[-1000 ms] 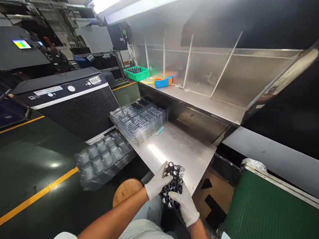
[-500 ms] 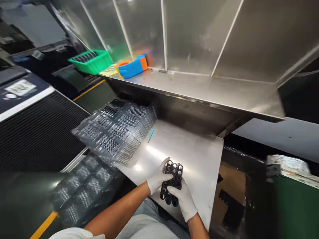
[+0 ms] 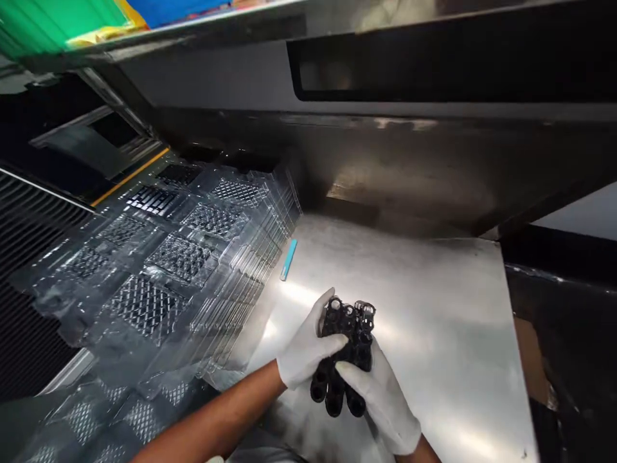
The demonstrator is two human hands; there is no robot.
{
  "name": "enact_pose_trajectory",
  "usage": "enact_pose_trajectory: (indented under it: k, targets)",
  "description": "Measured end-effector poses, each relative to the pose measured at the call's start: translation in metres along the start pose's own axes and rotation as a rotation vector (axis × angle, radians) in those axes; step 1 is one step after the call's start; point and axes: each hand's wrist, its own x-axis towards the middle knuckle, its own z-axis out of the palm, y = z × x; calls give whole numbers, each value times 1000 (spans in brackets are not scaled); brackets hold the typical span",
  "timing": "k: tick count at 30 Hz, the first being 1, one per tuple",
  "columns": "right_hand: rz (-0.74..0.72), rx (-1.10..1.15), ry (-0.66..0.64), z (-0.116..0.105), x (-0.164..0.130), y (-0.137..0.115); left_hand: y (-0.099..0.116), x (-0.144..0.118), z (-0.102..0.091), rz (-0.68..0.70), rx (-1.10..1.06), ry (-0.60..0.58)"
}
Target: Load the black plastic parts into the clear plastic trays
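Both hands wear white gloves and grip a cluster of black ring-ended plastic parts (image 3: 357, 347) above the metal table. My left hand (image 3: 308, 347) is closed on the cluster's left side, its thumb across the front. On the right side, my right hand (image 3: 385, 392) is closed too, thumb over the lower part. Open round ends show at the cluster's top and bottom; whether it is one piece or several cannot be made out. A turquoise tool, perhaps tweezers (image 3: 289, 260), lies on the table beyond my left hand.
Stacked clear plastic trays (image 3: 178, 257) rise on the table's left, with black parts in one pocket (image 3: 153, 200). More trays (image 3: 116, 411) sit lower left. Above the metal table (image 3: 409, 276) runs a shelf edge (image 3: 337, 22) bearing a green bin (image 3: 58, 26) and something blue (image 3: 178, 9).
The view has tilted down and come closer to the table. Both hands still hold the black cluster, which is turned slightly. The turquoise tool and the tray stack stay in place.
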Motion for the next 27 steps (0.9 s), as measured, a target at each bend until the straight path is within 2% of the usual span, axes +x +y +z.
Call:
enact_pose_trajectory:
  k: [7,11,15,18,22,27]
  targets:
    - [-231,-106,104,31,4,-4,6,14,-4,229,39,-11]
    - [-357,-96,169,37,11,-5,4,30,-2,334,1,-13]
    - [-378,-142,224,37,11,-6,-6,39,-5,340,-82,-134]
    - [-483,-165,191,32,9,0,-10,37,-8,332,-79,-197]
    - [-529,-246,130,23,7,12,-6,29,-7,325,-51,-159]
    - [-502,-105,107,18,6,17,-11,23,-3,336,53,-171]
